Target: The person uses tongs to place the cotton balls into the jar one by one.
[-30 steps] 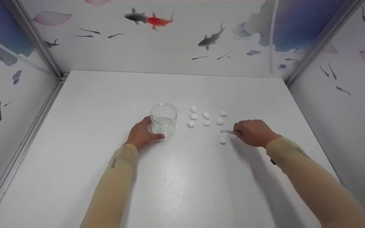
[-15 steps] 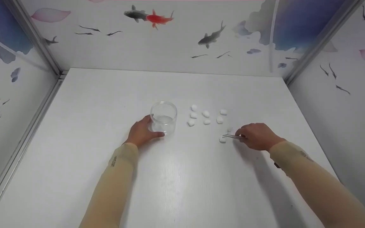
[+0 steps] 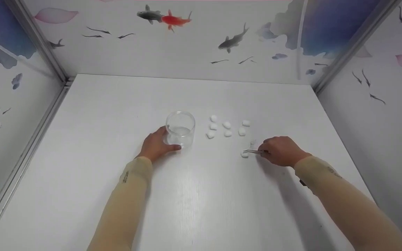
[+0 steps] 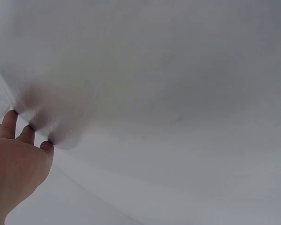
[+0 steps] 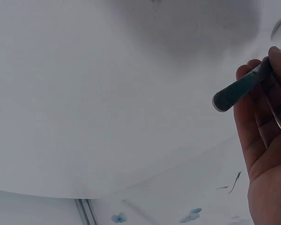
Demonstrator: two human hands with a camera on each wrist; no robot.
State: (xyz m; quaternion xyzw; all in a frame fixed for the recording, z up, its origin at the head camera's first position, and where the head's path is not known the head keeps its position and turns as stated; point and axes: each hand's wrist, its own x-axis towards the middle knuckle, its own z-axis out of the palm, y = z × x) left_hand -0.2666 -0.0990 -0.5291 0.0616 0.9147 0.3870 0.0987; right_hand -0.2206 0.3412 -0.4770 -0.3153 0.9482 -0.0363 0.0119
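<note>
A clear round jar (image 3: 180, 130) stands on the table left of the middle, nothing visible inside it. My left hand (image 3: 157, 144) holds it from the left, thumb across its front near the base; in the left wrist view the fingertips (image 4: 9, 119) rest at its clear edge (image 4: 0, 91). My right hand (image 3: 280, 150) pinches metal tweezers (image 3: 255, 152), whose broad rear end (image 5: 234, 93) sticks out past the fingers in the right wrist view. The tweezer tips overlap the nearest white cotton ball (image 3: 244, 155) in the head view.
Several more white cotton balls (image 3: 227, 133) lie in loose columns right of the jar. A faint, translucent small thing (image 3: 252, 143) shows beside the right hand. Printed walls enclose the white table (image 3: 194, 202) at the back and both sides.
The right hand has lowered the tweezers toward me, from above the nearest cotton ball to right at it. The left hand and jar stay where they were.
</note>
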